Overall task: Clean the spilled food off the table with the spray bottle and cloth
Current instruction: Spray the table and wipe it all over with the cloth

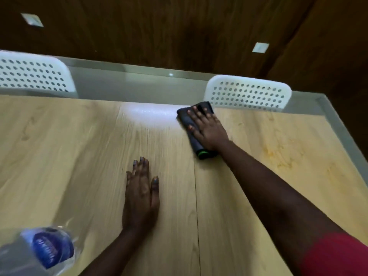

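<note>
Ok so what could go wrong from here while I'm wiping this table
The yellow stain lies right of the cloth, so wiping elsewhere may miss it. The cloth sits by the table's far edge and could push residue over. The spray bottle by the near edge could get knocked off.

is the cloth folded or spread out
Folded: the cloth is a narrow thick pad under the right hand, its layered green-trimmed end showing by the wrist.
</note>
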